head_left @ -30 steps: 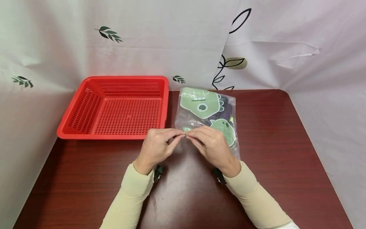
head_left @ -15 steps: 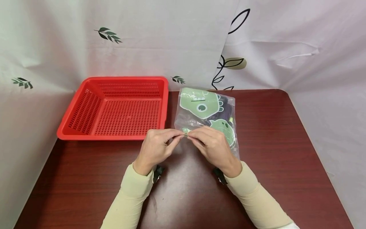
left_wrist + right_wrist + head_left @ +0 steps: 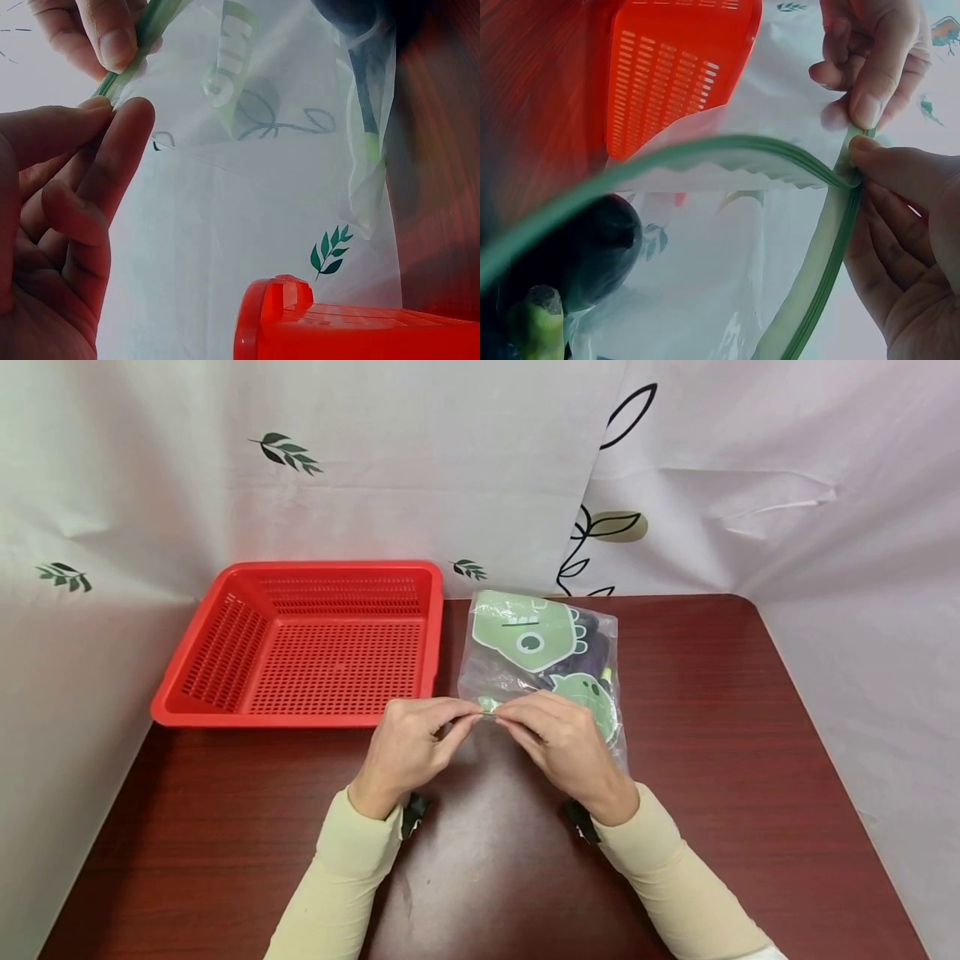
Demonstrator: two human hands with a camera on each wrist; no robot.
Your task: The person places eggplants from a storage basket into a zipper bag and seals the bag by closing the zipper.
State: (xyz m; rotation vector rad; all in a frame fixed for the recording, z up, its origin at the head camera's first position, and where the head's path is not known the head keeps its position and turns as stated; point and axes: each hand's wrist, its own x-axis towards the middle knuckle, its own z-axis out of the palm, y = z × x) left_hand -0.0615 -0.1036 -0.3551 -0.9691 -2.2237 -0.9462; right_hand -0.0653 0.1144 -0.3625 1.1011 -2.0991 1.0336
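A clear zip-lock bag [image 3: 491,664] with green cartoon prints stands upright in front of me. My left hand [image 3: 412,739] pinches the green zip strip [image 3: 146,34] at its top edge between thumb and fingertips. Close beside it my right hand [image 3: 558,743] pinches the same strip, thumb on the near side. In the right wrist view the strip is pressed together at the fingers and splits into two edges toward the right hand's side, so the bag's mouth gapes there. Inside the bag are a dark eggplant [image 3: 607,244] and a yellow-green piece with a brownish tip [image 3: 544,322].
A red plastic basket [image 3: 337,668] with slotted walls stands on the left of the dark red wooden table [image 3: 750,760], close to the bag. White cloth [image 3: 412,460] printed with leaves hangs behind and along both sides.
My right hand has edged slightly to the right along the strip, widening the small gap between the two hands' fingertips. My left hand, the bag and the basket have stayed in place.
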